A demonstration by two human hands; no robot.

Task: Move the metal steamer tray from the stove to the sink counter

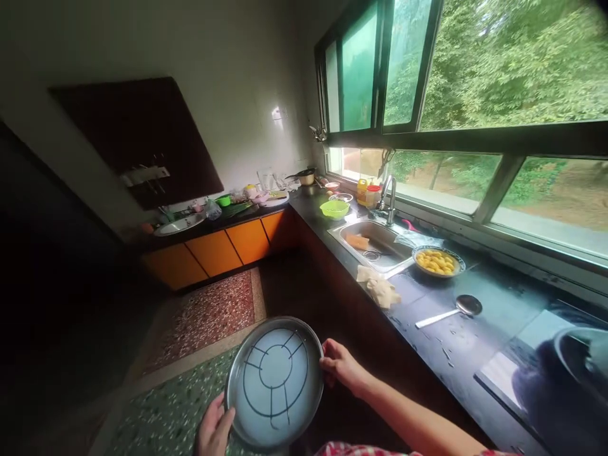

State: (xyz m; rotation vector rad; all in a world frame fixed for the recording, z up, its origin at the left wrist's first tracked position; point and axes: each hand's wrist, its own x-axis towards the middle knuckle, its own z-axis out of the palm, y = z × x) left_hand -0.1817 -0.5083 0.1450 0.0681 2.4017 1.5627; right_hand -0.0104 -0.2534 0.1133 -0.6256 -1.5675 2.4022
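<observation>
Left hand [216, 425] and right hand [344, 365], both curled, grip a pan [259, 394]

A: Viewpoint of the head camera?
B: Worn on the person's head, aimed forward and down; red-and-white checked cloth [354, 449] enters at the bottom edge.
A: Nearest object?
B: Round, shallow, pale-grey vessel with a metal rim [275, 367], low centre, seen from above.
A: Facing?
B: Towards a far corner (wide field, edges stretched): dark, glossy tiled counter [475, 367] along the right, flat orange cabinet doors [213, 253] farther off, left.
</observation>
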